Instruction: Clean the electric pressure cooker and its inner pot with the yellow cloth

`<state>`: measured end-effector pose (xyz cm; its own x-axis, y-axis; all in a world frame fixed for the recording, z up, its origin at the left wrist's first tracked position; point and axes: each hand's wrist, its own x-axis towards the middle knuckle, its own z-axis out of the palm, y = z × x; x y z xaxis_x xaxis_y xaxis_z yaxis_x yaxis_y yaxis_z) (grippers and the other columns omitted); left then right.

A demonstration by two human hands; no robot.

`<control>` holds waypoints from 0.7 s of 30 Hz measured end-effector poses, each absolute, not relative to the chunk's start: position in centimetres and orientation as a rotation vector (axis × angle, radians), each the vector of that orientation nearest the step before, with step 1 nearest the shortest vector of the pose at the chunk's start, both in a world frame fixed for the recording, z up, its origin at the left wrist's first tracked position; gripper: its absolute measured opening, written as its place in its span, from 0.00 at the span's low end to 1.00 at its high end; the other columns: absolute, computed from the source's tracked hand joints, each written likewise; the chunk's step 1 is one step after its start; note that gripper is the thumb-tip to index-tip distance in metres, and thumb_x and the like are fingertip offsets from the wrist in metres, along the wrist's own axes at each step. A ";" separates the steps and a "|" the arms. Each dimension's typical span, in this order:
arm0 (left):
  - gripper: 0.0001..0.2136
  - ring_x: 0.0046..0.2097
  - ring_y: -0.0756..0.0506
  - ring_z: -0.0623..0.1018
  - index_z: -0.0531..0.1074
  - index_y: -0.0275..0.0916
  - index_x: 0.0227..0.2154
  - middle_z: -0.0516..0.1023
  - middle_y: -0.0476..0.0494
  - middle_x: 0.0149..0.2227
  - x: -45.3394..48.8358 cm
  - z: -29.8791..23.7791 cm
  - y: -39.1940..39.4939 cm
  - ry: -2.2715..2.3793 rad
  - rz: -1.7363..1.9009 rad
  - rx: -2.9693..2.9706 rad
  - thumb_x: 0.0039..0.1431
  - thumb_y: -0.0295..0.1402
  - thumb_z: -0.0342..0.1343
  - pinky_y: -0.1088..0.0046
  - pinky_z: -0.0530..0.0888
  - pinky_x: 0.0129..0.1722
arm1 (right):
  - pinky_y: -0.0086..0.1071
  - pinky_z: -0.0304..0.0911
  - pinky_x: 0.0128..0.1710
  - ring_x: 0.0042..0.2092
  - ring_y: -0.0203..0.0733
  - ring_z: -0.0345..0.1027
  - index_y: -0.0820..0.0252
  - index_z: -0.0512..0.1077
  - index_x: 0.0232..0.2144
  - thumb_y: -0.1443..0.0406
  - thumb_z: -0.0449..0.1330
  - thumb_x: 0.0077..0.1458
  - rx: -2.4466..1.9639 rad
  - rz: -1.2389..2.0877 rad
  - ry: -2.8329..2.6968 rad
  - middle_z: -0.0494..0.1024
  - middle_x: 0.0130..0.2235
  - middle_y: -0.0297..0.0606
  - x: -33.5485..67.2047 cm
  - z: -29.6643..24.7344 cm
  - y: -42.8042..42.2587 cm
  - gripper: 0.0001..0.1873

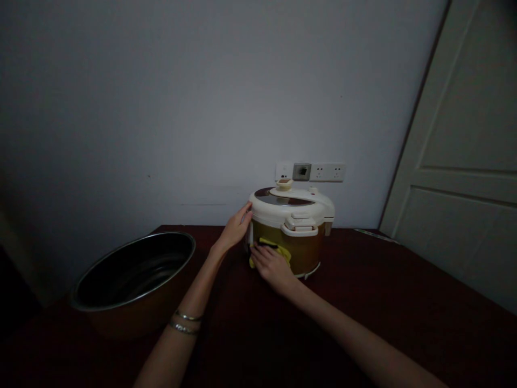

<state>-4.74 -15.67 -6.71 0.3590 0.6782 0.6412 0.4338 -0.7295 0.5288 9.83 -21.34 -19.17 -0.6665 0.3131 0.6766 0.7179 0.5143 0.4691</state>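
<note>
A rice cooker or electric pressure cooker [309,248] with a white lid and a yellowish-brown body stands on the dark red table. My left hand [235,230] rests against the left rim of its lid, fingers stretched out and thumb apart. With bent fingers, my right hand [274,269] presses a yellow cloth [285,254] to the lower side of the body. Part of the cloth is hidden under that hand. The lid is down, and a white side handle [299,225] faces me.
On the left stands a large, dark-lined basin [133,299] with a metallic rim. Wall sockets [327,172] sit behind the cooker. A thin flat strip [376,235] lies near the table's back right edge, close to a pale door [460,151].
</note>
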 end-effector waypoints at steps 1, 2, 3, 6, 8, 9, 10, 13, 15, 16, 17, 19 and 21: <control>0.24 0.61 0.46 0.62 0.60 0.34 0.58 0.62 0.39 0.61 -4.7 -6.7 -15.7 0.987 1.317 2.342 0.63 0.40 0.41 0.65 0.57 0.61 | 0.40 0.64 0.50 0.52 0.48 0.66 0.73 0.72 0.45 0.74 0.51 0.57 -0.856 -1.042 -2.217 0.73 0.51 0.51 9.9 -17.6 -21.3 0.16; 0.24 0.61 0.46 0.62 0.60 0.33 0.58 0.62 0.39 0.61 -4.6 -6.7 -15.7 0.984 1.326 2.333 0.62 0.40 0.41 0.66 0.57 0.61 | 0.41 0.62 0.51 0.54 0.50 0.65 0.73 0.72 0.46 0.74 0.50 0.58 -0.875 -1.061 -2.187 0.72 0.52 0.51 9.8 -15.8 -21.2 0.16; 0.24 0.61 0.47 0.63 0.61 0.33 0.58 0.63 0.39 0.61 -4.6 -6.7 -15.7 0.983 1.332 2.325 0.62 0.40 0.41 0.67 0.57 0.61 | 0.42 0.61 0.52 0.55 0.51 0.63 0.73 0.72 0.46 0.74 0.50 0.58 -0.895 -1.076 -2.143 0.71 0.52 0.52 9.6 -14.1 -21.0 0.16; 0.24 0.61 0.47 0.64 0.61 0.35 0.58 0.63 0.41 0.60 -4.6 -6.6 -15.6 0.994 1.330 2.294 0.62 0.40 0.41 0.68 0.57 0.61 | 0.44 0.59 0.55 0.57 0.51 0.61 0.74 0.71 0.47 0.74 0.51 0.58 -0.963 -1.076 -2.078 0.72 0.52 0.53 8.5 -11.5 -20.2 0.16; 0.23 0.61 0.47 0.64 0.62 0.36 0.57 0.64 0.42 0.60 -4.6 -6.6 -15.6 1.004 1.330 2.278 0.62 0.39 0.41 0.67 0.57 0.61 | 0.43 0.59 0.55 0.56 0.50 0.62 0.75 0.71 0.46 0.74 0.52 0.57 -0.975 -1.052 -2.149 0.72 0.51 0.55 7.8 -12.9 -19.8 0.16; 0.23 0.61 0.47 0.63 0.62 0.36 0.57 0.64 0.42 0.60 -4.6 -6.6 -15.6 1.004 1.333 2.277 0.62 0.39 0.41 0.66 0.56 0.61 | 0.42 0.60 0.54 0.55 0.50 0.63 0.75 0.72 0.45 0.74 0.53 0.56 -0.966 -1.034 -2.207 0.72 0.51 0.56 7.7 -14.4 -19.8 0.15; 0.23 0.61 0.47 0.63 0.63 0.36 0.57 0.63 0.43 0.60 -4.6 -6.7 -15.6 1.000 1.338 2.280 0.62 0.39 0.41 0.66 0.56 0.62 | 0.41 0.61 0.53 0.55 0.49 0.64 0.76 0.72 0.45 0.75 0.53 0.56 -0.954 -1.015 -2.266 0.72 0.51 0.57 7.7 -16.2 -19.9 0.15; 0.23 0.62 0.47 0.62 0.62 0.35 0.57 0.62 0.42 0.61 -4.6 -6.8 -15.6 0.973 1.352 2.291 0.63 0.40 0.41 0.66 0.55 0.62 | 0.37 0.66 0.49 0.50 0.46 0.70 0.73 0.74 0.42 0.74 0.55 0.55 -0.892 -0.967 -2.352 0.75 0.49 0.52 9.2 -20.8 -21.0 0.13; 0.23 0.62 0.47 0.62 0.62 0.36 0.58 0.62 0.43 0.61 -4.6 -6.9 -15.6 0.971 1.349 2.296 0.63 0.39 0.40 0.65 0.55 0.62 | 0.36 0.66 0.49 0.50 0.44 0.69 0.69 0.73 0.44 0.74 0.53 0.56 -0.831 -0.952 -2.374 0.73 0.51 0.48 11.2 -21.5 -22.0 0.14; 0.23 0.62 0.47 0.62 0.62 0.36 0.58 0.62 0.44 0.61 -4.6 -6.9 -15.6 0.977 1.348 2.296 0.63 0.39 0.40 0.65 0.55 0.62 | 0.38 0.66 0.50 0.53 0.44 0.67 0.68 0.72 0.46 0.74 0.51 0.58 -0.780 -0.923 -2.382 0.72 0.53 0.47 12.4 -20.9 -22.5 0.16; 0.23 0.61 0.47 0.62 0.62 0.37 0.58 0.62 0.44 0.61 -4.6 -6.9 -15.6 0.985 1.347 2.296 0.63 0.39 0.40 0.64 0.55 0.62 | 0.39 0.65 0.51 0.55 0.44 0.65 0.65 0.71 0.49 0.75 0.49 0.59 -0.716 -0.885 -2.392 0.70 0.54 0.46 13.7 -20.0 -22.9 0.18; 0.23 0.61 0.46 0.62 0.62 0.37 0.58 0.62 0.44 0.61 -4.6 -7.0 -15.6 0.993 1.347 2.294 0.63 0.39 0.41 0.64 0.55 0.62 | 0.43 0.63 0.54 0.60 0.44 0.57 0.62 0.66 0.53 0.75 0.47 0.61 -0.657 -0.781 -2.370 0.67 0.57 0.45 16.1 -17.5 -23.6 0.21; 0.23 0.62 0.46 0.62 0.62 0.37 0.58 0.62 0.43 0.61 -4.6 -7.0 -15.6 0.985 1.357 2.294 0.63 0.39 0.41 0.64 0.55 0.62 | 0.45 0.60 0.56 0.63 0.43 0.50 0.59 0.62 0.57 0.73 0.46 0.62 -0.664 -0.689 -2.338 0.65 0.58 0.44 18.1 -15.8 -23.9 0.22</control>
